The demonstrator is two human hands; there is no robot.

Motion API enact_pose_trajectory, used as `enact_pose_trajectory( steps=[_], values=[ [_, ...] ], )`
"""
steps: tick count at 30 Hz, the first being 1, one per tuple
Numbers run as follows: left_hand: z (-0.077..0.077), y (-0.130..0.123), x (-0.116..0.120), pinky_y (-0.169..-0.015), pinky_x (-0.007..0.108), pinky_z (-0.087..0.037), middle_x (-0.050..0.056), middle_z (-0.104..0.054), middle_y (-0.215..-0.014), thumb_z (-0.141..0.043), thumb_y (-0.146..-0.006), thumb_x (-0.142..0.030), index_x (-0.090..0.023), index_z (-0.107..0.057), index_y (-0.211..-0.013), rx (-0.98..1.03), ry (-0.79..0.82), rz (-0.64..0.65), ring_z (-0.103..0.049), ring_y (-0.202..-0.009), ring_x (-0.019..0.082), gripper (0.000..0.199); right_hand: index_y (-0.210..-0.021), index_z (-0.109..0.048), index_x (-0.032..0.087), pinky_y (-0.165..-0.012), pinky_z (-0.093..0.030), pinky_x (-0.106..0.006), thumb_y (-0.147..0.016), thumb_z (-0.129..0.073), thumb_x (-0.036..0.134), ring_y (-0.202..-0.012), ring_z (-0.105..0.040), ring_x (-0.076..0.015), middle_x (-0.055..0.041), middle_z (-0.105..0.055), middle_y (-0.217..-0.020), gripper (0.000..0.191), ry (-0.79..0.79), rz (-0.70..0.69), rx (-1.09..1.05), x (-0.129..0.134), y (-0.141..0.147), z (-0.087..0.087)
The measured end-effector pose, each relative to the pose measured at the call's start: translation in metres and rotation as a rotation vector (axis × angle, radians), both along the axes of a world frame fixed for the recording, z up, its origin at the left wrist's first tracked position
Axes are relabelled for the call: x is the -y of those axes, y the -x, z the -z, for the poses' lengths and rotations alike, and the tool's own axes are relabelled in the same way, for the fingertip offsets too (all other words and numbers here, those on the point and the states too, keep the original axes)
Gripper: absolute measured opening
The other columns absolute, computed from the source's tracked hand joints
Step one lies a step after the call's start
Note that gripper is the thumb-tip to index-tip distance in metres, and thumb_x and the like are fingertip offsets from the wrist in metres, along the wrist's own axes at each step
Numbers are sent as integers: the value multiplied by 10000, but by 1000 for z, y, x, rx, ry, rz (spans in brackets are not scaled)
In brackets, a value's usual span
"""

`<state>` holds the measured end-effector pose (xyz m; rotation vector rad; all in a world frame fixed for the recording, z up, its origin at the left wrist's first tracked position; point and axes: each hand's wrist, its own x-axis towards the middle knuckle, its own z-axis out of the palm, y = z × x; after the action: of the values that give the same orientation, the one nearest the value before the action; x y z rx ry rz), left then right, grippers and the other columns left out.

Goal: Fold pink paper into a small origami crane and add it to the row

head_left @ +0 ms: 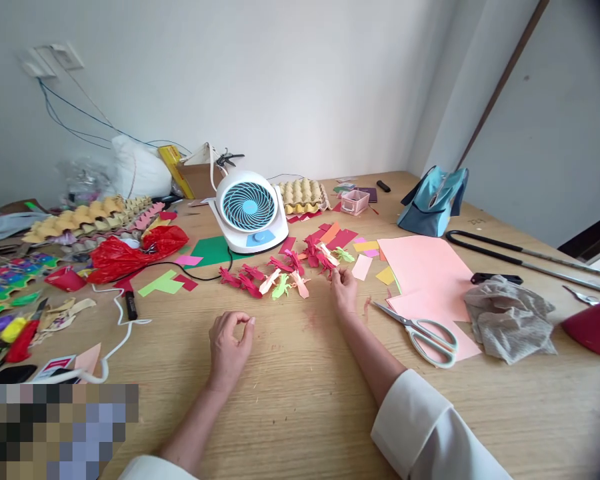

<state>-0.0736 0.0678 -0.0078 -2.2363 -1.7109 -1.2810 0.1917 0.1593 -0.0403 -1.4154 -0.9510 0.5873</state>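
A row of small twisted paper pieces (281, 287) in red, pale peach and light green lies on the wooden table below the fan. My right hand (344, 291) is at the right end of this row, its fingertips pinched at a red paper piece (325, 261); the exact contact is partly hidden. Nearer to me, my left hand (231, 340) hovers or rests over the wood, I cannot tell which. Its fingers are curled, thumb close to forefinger, with nothing visible in them. Scissors (425, 333) with pale handles lie right of my right forearm, partly on pink paper sheets (425, 267).
A white fan (250, 210) stands behind the row. Egg trays (303, 193), a pink basket (355, 201) and a blue bag (435, 200) are farther back. A crumpled grey cloth (510, 317) lies right. At left are a red plastic bag (140, 253), a marker (131, 305) and a white cord (117, 333).
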Motion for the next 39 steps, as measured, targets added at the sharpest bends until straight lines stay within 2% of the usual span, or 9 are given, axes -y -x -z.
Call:
enact_pose_trajectory(
  steps=[3,8,13,22,29,34,37,39],
  values=[
    [4,-5,5,-779,340,-411,20,-575,-746,-566,-883,-301,-229,-471,-730,21,-17,-39,-545,-768,213,194,-724,-507,205,-571,-427,-257,-831,-436,424,-623,-542,-167,-21,-592,-677,254,-21,-14,-31,2,0,-1],
    [6,-18,0,-682,298,-372,-15,-443,-650,-538,-885,-274,-234,-334,-635,129,8,-81,-458,-669,179,325,-733,-494,215,-576,-420,-252,-824,-431,457,-630,-533,-166,-15,-580,-685,266,-35,-33,-51,0,1,3],
    [12,-24,-2,-575,272,-302,-36,-338,-585,-516,-896,-246,-223,-241,-597,164,63,-58,-364,-582,147,406,-767,-486,215,-595,-427,-250,-851,-413,465,-643,-528,-159,-6,-565,-696,273,-52,-46,-58,-6,1,10],
    [13,-22,-3,-548,261,-277,-49,-256,-580,-520,-895,-253,-213,-206,-593,240,161,-16,-283,-542,121,437,-818,-515,198,-612,-424,-254,-860,-441,465,-642,-524,-152,3,-556,-710,280,-48,-67,-88,-7,3,13],
    [11,-23,-2,-540,248,-268,-57,-232,-577,-537,-878,-275,-212,-201,-593,273,206,5,-256,-534,109,445,-811,-502,206,-613,-432,-259,-891,-399,485,-632,-521,-150,5,-554,-694,308,-32,-72,-61,-1,4,1],
    [14,-20,-2,-555,239,-278,-67,-249,-570,-557,-876,-302,-211,-217,-599,290,217,12,-269,-534,100,448,-807,-519,229,-631,-472,-293,-924,-398,414,-649,-555,-168,6,-569,-680,250,-27,-171,32,25,17,-12],
    [14,-19,-2,-562,234,-282,-69,-251,-570,-564,-873,-307,-208,-220,-595,286,228,14,-276,-534,97,453,-776,-553,253,-570,-474,-305,-914,-474,370,-591,-559,-178,15,-593,-642,198,-2,-304,112,56,22,-20],
    [12,-19,-2,-562,234,-280,-70,-248,-568,-568,-871,-309,-206,-224,-592,278,229,18,-272,-531,95,455,-799,-578,262,-554,-474,-307,-911,-498,348,-584,-577,-182,14,-622,-656,162,13,-357,165,81,12,-27]
  ],
)
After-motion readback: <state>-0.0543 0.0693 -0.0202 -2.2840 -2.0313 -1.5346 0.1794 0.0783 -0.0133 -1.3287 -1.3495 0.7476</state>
